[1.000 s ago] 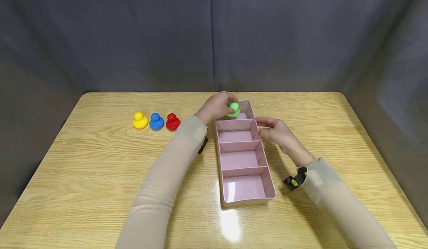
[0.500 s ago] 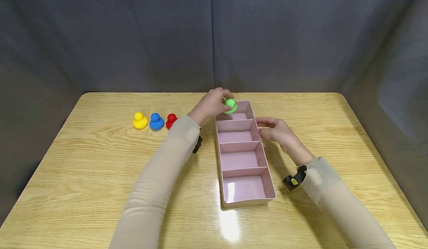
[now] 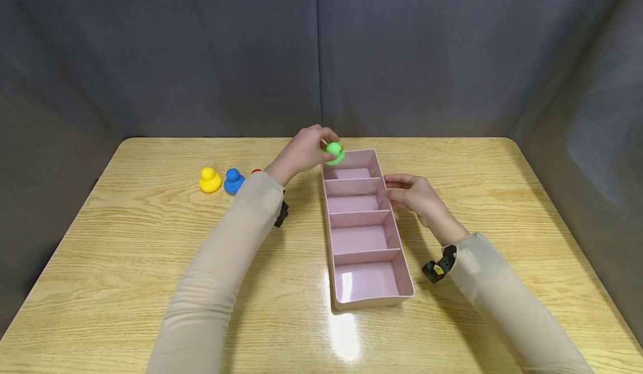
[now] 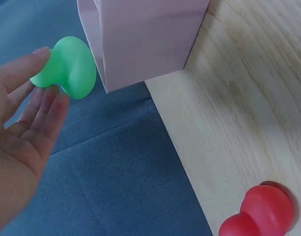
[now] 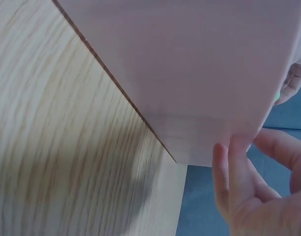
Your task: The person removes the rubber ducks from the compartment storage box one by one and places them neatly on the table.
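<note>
The left hand (image 4: pixel 22 142) holds a green toy duck (image 4: pixel 67 69) with the tips of its fingers (image 4: pixel 40 101). The duck is in the air, just beside the corner of the pink box (image 4: pixel 145 39). The box sits on the wooden surface (image 4: pixel 248 113). A red toy duck (image 4: pixel 258 214) sits on the surface too, well apart from the box.

Person is wearing snug beige long sleeves (image 3: pixel 216 273) reaching both wrists. A small black device with a yellow mark (image 3: pixel 436 268) is sitting at the right cuff.
</note>
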Available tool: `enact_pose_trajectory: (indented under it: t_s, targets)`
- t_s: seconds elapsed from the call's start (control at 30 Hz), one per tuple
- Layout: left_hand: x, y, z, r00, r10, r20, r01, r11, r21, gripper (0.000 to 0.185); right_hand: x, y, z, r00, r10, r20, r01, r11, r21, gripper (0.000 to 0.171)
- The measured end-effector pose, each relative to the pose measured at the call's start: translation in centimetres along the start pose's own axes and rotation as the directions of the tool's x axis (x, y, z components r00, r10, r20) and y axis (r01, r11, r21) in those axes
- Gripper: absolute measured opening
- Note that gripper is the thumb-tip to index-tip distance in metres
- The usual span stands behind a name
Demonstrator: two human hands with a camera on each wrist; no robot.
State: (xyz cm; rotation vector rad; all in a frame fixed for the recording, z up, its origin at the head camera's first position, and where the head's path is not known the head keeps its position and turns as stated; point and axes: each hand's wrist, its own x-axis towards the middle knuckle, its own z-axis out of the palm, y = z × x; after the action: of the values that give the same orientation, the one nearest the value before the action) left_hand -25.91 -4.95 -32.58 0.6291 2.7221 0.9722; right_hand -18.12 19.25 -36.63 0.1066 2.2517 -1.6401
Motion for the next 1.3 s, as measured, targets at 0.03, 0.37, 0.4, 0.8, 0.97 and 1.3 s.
enact_pose_trajectory:
  t_s: [0.03, 0.37, 0.4, 0.8, 0.97, 1.3]
  targets:
    - [-0.1, 0.0, 0.0, 1.0, -0.001, 0.001, 0.001, 1.0, -0.001, 0.036, 0.0, 0.0, 0.1, 1.0, -0.001, -0.004, 0.001, 1.0, 0.009, 0.05]
    - [-1.1, -1.1, -0.4, 1.0, 0.0, -0.028, -0.001, 1.0, -0.016, 0.037, 0.2, 0.0, 0.9, 0.997, -0.023, -0.08, 0.024, 1.0, 0.009, 0.047]
    - [-1.3, -1.2, -0.4, 0.999, 0.003, -0.034, -0.003, 1.0, -0.019, 0.037, 0.2, 0.0, 1.0, 0.996, -0.027, -0.085, 0.028, 1.0, 0.003, 0.047]
    - [-2.6, -2.4, -2.0, 0.997, -0.037, -0.067, 0.035, 0.999, -0.029, 0.038, 0.2, -0.3, 1.1, 0.989, -0.019, -0.147, 0.014, 0.999, -0.035, 0.044]
    - [-3.0, -3.0, -2.6, 0.996, -0.06, -0.073, 0.058, 0.998, -0.032, 0.038, 0.3, -0.3, 1.2, 0.984, -0.015, -0.179, 0.005, 0.998, -0.056, 0.043]
    - [-4.0, -4.2, -3.3, 0.992, -0.077, -0.105, 0.072, 0.996, -0.045, 0.038, 0.2, -0.4, 1.1, 0.966, -0.029, -0.257, 0.013, 0.998, -0.065, 0.042]
